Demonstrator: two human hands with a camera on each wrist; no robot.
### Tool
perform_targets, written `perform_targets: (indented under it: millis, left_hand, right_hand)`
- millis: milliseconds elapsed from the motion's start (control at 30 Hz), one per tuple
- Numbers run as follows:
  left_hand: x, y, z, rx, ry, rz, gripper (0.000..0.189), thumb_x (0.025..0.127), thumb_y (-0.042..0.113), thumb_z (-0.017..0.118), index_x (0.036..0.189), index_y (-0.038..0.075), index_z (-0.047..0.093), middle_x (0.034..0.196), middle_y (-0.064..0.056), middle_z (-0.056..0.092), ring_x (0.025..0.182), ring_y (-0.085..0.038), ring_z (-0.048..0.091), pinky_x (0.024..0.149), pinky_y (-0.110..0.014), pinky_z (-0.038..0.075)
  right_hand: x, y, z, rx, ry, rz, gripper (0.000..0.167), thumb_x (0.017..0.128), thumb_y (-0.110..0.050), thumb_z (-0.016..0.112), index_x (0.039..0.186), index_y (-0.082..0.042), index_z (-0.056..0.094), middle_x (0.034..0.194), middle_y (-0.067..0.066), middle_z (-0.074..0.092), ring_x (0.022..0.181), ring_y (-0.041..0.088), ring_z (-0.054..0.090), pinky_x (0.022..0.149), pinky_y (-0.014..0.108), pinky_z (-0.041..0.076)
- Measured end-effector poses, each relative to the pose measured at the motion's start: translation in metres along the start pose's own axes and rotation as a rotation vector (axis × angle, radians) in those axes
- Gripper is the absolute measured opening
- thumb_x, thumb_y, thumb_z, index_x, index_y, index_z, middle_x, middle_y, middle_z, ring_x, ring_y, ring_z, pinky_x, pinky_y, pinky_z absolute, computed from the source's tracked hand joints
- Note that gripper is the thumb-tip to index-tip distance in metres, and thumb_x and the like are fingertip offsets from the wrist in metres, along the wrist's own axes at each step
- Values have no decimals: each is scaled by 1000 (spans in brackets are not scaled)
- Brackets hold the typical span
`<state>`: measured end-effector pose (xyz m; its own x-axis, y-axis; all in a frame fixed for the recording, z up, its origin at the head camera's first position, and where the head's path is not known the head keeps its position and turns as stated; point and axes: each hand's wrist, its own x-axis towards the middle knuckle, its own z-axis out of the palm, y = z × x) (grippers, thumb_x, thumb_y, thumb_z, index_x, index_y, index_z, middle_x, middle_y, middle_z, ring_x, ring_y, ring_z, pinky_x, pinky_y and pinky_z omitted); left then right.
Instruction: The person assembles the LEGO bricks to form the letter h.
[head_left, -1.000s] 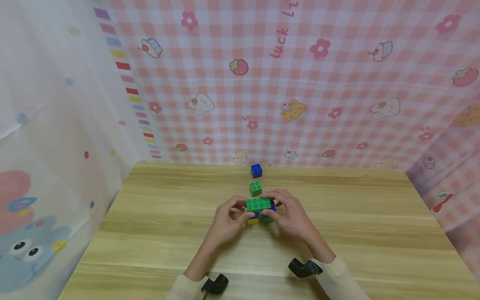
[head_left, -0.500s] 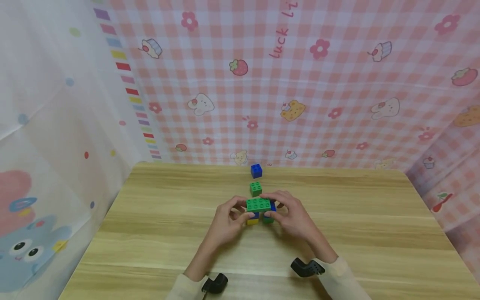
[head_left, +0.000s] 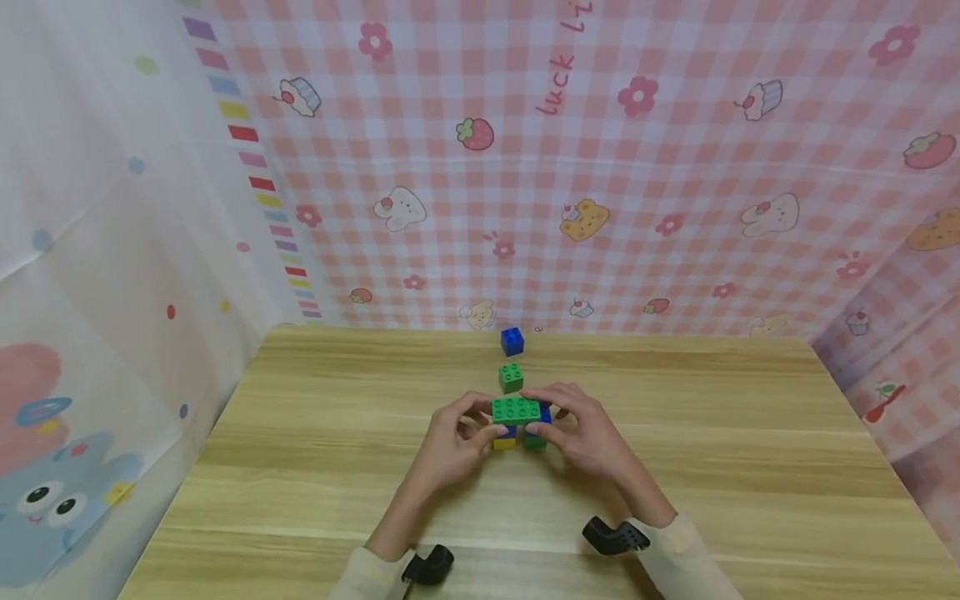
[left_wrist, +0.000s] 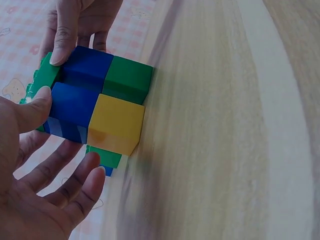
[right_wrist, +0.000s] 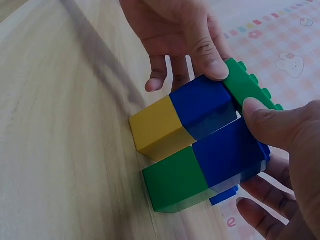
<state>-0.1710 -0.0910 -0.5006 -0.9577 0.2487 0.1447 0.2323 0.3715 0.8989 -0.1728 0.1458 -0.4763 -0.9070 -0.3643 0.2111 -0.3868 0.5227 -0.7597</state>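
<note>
A long green building brick (head_left: pixel 516 410) lies across the tops of two small stacks. The left stack is a blue brick (left_wrist: pixel 72 112) on a yellow brick (left_wrist: pixel 116 122); the right one is a blue brick (right_wrist: pixel 230 150) on a green brick (right_wrist: pixel 175 177). My left hand (head_left: pixel 453 442) pinches the left end of the long brick, its thumb at the seam with the blue brick below. At the other end my right hand (head_left: pixel 581 429) pinches likewise, thumb in front and fingers behind. The right blue brick sticks out past the long brick's end. A narrow gap parts the stacks.
Behind the stacks stand a small green brick (head_left: pixel 512 377) and, farther back, a small blue brick (head_left: pixel 512 341). All stand on a wooden table (head_left: pixel 337 467), with a pink checked cloth (head_left: pixel 465 183) hanging along its back edge.
My right hand has shifted very slightly to the right. The left hand, the long green brick and the far bricks hold almost the same places.
</note>
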Motion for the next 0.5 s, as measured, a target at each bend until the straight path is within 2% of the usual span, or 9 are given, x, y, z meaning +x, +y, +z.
perform_targets:
  millis: [500]
  left_hand:
    - [0, -3, 1, -24, 5, 2, 27, 92, 21, 78, 117, 25, 69, 105, 1, 72, 95, -16, 67, 78, -26, 57]
  right_hand:
    - [1, 5, 4, 37, 16, 32, 40, 92, -23, 77, 132, -24, 69, 120, -7, 70, 104, 13, 58, 88, 37, 54]
